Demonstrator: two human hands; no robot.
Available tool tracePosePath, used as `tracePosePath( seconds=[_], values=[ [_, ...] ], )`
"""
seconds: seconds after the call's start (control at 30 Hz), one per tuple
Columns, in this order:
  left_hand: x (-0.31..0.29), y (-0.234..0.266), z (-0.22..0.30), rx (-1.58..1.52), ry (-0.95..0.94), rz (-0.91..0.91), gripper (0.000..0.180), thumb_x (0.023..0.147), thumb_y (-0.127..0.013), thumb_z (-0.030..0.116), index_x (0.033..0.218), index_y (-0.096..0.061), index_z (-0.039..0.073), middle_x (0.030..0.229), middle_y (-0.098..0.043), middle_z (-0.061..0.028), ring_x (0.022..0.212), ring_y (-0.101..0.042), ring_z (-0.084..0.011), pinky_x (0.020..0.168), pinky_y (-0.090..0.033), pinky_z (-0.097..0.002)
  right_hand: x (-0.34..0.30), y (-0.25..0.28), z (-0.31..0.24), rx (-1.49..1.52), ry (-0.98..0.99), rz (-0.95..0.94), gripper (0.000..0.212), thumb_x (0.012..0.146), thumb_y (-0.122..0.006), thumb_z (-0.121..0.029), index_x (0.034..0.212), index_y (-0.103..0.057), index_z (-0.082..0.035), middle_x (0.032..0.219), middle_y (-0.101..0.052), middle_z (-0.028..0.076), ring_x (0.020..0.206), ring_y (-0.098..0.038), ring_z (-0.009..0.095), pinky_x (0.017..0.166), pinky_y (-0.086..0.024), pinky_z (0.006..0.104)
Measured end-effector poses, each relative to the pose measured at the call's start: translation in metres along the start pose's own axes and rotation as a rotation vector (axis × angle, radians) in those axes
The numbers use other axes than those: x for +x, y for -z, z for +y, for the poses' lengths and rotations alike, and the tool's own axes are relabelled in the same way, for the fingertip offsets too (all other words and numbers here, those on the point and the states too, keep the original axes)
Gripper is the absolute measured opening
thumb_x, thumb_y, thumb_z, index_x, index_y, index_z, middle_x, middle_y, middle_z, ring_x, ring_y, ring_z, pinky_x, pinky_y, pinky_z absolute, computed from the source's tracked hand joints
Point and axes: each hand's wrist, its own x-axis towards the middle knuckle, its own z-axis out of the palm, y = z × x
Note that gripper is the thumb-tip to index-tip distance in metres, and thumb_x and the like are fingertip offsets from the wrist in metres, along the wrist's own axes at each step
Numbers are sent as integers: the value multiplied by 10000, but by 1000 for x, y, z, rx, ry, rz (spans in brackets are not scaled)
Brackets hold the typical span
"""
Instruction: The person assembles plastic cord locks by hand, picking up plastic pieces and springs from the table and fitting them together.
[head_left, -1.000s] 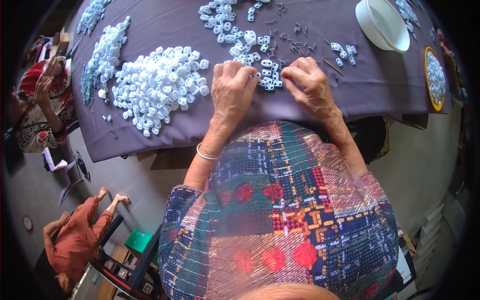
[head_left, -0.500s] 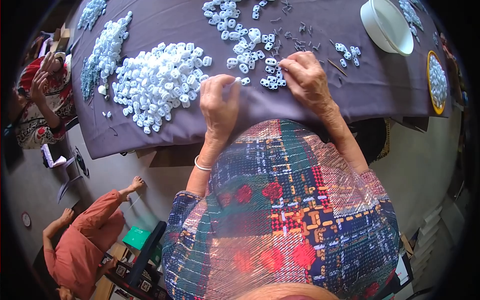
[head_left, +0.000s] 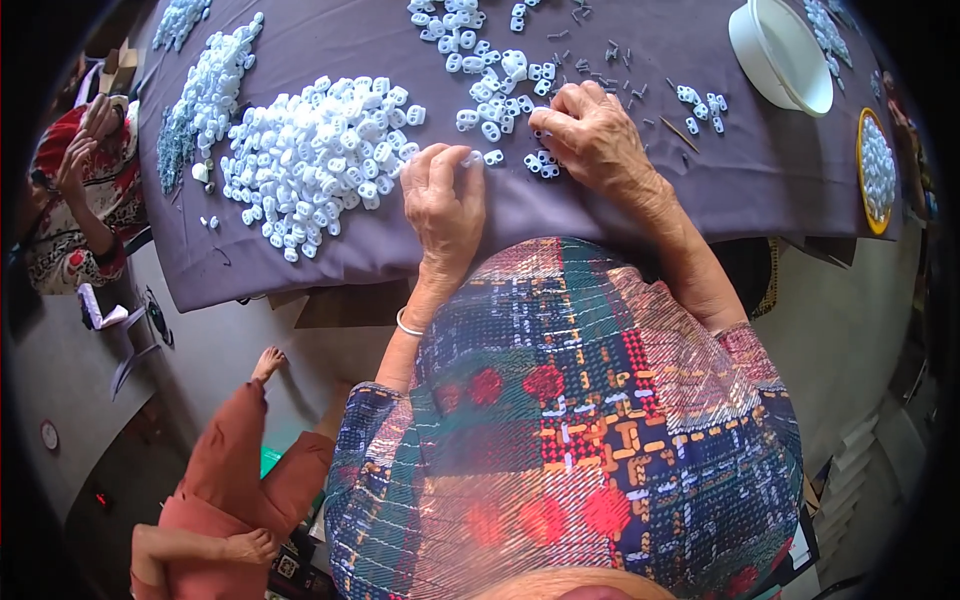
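Note:
My left hand is closed in a pinch, with a small white plastic piece at its fingertips. A loose two-hole white piece, shaped like a cord lock, lies just right of those fingers. My right hand is closed too, its fingertips lowered over the table beside a small cluster of two-hole white pieces. What its fingers hold, if anything, is hidden. Left of my left hand spreads a large heap of white pieces. Beyond my right hand lie scattered small dark grey springs.
A strip of white pieces runs away from me on the dark tablecloth. At right stand a white tub and a yellow-rimmed tray. A thin pointed stick lies nearby. People are at left and lower left.
My right hand has moved left and slightly away over the small cluster, covering part of it. The left hand keeps its pinch nearly in place. The person at lower left has shifted position.

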Motion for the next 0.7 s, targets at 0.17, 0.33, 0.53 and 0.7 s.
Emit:
tracePosePath(
  seconds=[0.17,0.33,0.53,0.7],
  values=[
    [-1,0,-3,-8,6,33,238,685,-716,54,896,-607,56,936,-578,-110,891,-545,-290,785,-438,-381,6,0,-1,-42,34,-55,97,735,-590,-129,828,-585,-103,839,-531,45,853,-518,223,683,-424,378],
    [0,1,-2,1,-2,36,245,676,-717,49,896,-610,53,932,-579,-111,893,-542,-290,782,-440,-383,6,2,-6,-160,121,-44,144,745,-631,-87,874,-568,-69,872,-569,63,854,-558,244,712,-461,365],
    [-1,1,-3,-32,3,49,238,682,-710,42,897,-609,50,917,-577,-114,891,-540,-291,781,-441,-381,6,18,-13,494,-192,138,140,809,-621,-3,940,-572,-6,821,-604,60,723,-614,157,619,-493,250],
    [-3,-1,-5,-65,17,45,229,687,-714,45,890,-610,47,906,-579,-113,876,-546,-286,775,-445,-377,-9,27,-29,1247,-658,3,160,854,-610,-44,1006,-590,3,846,-605,20,724,-592,70,618,-494,205]
  ],
)
